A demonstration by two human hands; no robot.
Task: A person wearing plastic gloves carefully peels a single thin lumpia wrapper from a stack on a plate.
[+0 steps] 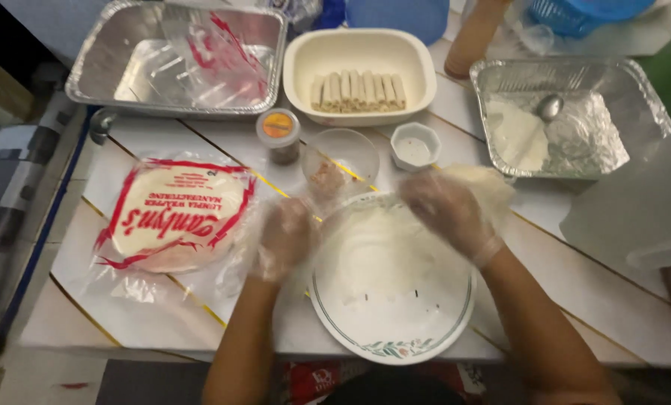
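Both my hands wear clear plastic gloves. My left hand (287, 238) hovers at the left rim of a white plate (395, 330) with a green ring and leaf print. A thin pale wrapper sheet (384, 251) lies spread on the plate. My right hand (449, 212) is over the plate's upper right edge, fingers curled on the wrapper's far edge; motion blur hides the exact grip. A round pack of wrappers (174, 214) in red-printed clear plastic lies left of my left hand.
A cream dish (298, 64) holds a row of rolled wrappers (358, 91). Foil trays stand at back left (88, 56) and right (643, 97), the right with a spoon (550, 106). A spice jar (279, 135), clear bowl (341, 156) and small white cup (415, 145) sit mid-table.
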